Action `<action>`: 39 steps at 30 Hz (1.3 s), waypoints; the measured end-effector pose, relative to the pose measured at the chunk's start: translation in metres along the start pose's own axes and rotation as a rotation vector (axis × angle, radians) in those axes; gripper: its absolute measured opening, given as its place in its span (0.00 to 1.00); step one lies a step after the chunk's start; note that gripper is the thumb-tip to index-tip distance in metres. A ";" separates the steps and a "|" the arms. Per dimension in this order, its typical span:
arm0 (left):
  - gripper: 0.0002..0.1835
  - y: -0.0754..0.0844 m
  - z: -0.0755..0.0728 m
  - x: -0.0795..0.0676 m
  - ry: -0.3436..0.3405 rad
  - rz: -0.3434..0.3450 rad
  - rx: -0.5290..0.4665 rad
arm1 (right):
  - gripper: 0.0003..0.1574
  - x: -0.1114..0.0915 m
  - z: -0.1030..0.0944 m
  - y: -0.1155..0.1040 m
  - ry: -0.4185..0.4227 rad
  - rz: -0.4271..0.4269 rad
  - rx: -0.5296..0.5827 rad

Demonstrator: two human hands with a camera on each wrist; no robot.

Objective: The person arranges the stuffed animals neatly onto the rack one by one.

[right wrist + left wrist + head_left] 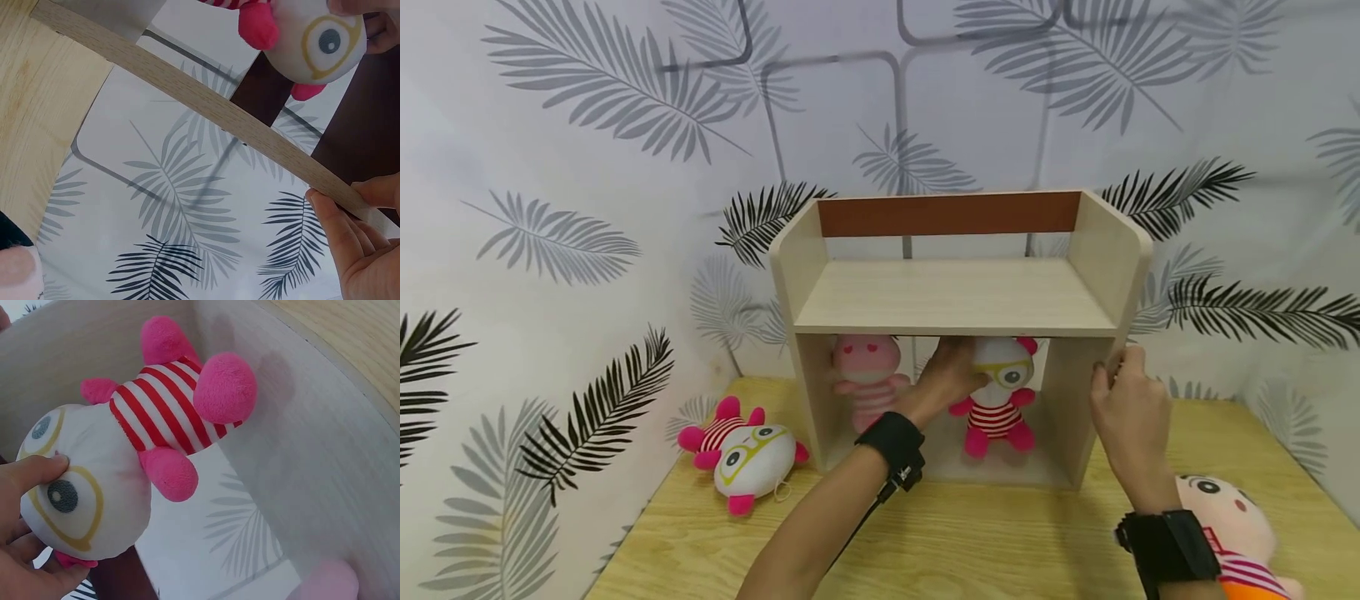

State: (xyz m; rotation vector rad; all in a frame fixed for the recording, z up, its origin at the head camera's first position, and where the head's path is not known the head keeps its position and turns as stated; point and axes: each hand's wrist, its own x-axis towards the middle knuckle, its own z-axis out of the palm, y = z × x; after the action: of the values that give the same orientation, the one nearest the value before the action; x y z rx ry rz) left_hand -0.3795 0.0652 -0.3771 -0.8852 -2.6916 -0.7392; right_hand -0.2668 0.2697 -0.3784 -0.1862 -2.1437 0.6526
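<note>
My left hand (946, 377) reaches into the lower compartment of a pale wooden shelf (955, 296). It grips the head of a panda plush toy (996, 419) with yellow glasses, a red-striped body and pink limbs. In the left wrist view, the thumb (40, 472) presses the face between the eyes, and the other fingers curl behind the head. The plush toy sits upright near the shelf's bottom panel. My right hand (1131, 417) pinches the front edge of the shelf's right side panel (187, 94), thumb on one face and fingers on the other.
A pink plush toy (868, 364) stands in the compartment's left part. Left of the shelf, another panda plush toy (756, 458) lies on the wooden table (970, 542). A doll (1228, 521) with a striped top lies at the right, partly behind my right wrist. A leaf-patterned backdrop (865, 108) stands behind.
</note>
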 end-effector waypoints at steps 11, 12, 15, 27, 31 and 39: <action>0.43 0.001 0.020 0.017 0.013 0.043 -0.160 | 0.13 0.001 0.001 0.003 0.045 -0.015 -0.010; 0.43 0.002 0.021 0.018 0.012 0.047 -0.151 | 0.13 0.001 0.001 0.003 0.050 -0.021 -0.010; 0.43 0.005 0.022 0.019 0.018 0.043 -0.119 | 0.13 0.000 0.002 0.004 0.059 -0.034 -0.008; 0.41 0.010 0.031 0.028 0.052 0.010 -0.071 | 0.14 0.002 -0.001 0.002 0.045 -0.029 -0.017; 0.40 0.008 0.035 0.030 0.063 0.013 -0.060 | 0.13 0.001 -0.001 0.003 0.048 -0.032 -0.017; 0.38 0.003 0.040 0.034 0.117 0.046 0.030 | 0.13 0.002 0.000 0.003 0.045 -0.039 -0.017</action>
State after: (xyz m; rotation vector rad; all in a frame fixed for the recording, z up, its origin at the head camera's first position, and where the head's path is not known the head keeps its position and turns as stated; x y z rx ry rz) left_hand -0.4069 0.1050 -0.3988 -0.8657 -2.5647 -0.7152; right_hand -0.2678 0.2726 -0.3785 -0.1659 -2.1049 0.6027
